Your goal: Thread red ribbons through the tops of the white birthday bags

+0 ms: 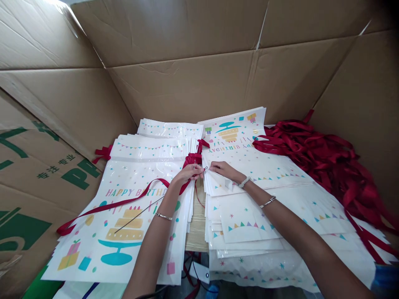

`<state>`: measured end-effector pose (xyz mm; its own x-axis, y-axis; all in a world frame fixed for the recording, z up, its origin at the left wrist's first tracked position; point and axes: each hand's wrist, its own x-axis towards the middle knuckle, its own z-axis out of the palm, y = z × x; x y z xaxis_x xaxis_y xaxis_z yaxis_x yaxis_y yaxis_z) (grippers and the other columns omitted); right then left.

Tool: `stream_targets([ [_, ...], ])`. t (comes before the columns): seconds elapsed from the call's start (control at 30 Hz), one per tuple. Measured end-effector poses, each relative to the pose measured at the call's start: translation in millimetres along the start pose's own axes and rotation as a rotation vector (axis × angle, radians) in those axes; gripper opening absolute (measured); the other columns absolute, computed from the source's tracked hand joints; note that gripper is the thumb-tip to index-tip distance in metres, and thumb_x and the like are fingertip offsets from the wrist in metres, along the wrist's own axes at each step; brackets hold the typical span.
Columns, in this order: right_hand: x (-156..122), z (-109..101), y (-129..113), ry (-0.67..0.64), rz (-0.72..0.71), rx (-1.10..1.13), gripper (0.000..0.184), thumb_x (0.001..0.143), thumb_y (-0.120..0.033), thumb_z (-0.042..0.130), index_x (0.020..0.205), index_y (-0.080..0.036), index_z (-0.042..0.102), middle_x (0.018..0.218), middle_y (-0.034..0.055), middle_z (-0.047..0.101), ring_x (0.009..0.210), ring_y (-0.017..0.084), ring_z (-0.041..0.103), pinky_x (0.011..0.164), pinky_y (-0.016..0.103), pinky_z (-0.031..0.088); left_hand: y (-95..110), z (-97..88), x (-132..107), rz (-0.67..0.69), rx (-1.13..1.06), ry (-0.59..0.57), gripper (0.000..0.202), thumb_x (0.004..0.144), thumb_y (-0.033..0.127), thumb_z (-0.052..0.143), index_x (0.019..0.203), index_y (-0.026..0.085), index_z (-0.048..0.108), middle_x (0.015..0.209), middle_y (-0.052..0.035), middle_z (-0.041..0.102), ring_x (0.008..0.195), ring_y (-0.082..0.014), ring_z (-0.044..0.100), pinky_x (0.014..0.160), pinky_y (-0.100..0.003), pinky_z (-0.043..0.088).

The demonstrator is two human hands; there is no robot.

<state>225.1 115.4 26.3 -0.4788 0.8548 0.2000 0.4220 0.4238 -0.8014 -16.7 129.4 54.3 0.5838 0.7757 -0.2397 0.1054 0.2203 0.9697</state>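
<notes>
Left hand [193,172] held a thin rod [139,214] slanting over the left stack of printed bags [131,170], its loop [205,168] facing the right hand [222,169], presumably for easy reach; right fingertips pinched close, grip contents unclear. Red ribbon [118,203] lay across that stack. Wooden table [197,232] showed between stacks; cardboard walls [187,87] stood behind.

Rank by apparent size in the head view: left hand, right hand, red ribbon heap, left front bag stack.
1. Left front bag stack
2. Red ribbon heap
3. Left hand and right hand: they look alike
</notes>
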Motion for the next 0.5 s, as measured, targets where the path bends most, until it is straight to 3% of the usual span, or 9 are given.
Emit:
stream_targets([
  [0.23,1.4,0.6,3.5,-0.010,-0.017,0.026,0.038,0.097,-0.051,0.050,0.080,-0.017,0.055,0.071,-0.0009,0.050,0.070,0.014,0.044,0.070,0.026,0.035,-1.6,4.6,4.0,-0.043,0.044,-0.046,0.034,0.081,0.032,0.086,0.074,0.013,0.059,0.069,-0.0077,0.068,0.045,-0.0047,0.043,0.042,-0.018,0.017],
  [0.5,2.1,-0.5,-0.1,-0.022,-0.033,0.030,0.037,0.096,-0.050,0.050,0.078,-0.017,0.053,0.069,-0.0010,0.050,0.069,0.013,0.044,0.070,0.026,0.035,-1.0,2.7,5.0,-0.071,0.018,-0.078,0.042,0.073,0.040,0.092,0.073,0.012,0.060,0.068,-0.0058,0.068,0.044,-0.0026,0.039,0.041,-0.018,0.017],
])
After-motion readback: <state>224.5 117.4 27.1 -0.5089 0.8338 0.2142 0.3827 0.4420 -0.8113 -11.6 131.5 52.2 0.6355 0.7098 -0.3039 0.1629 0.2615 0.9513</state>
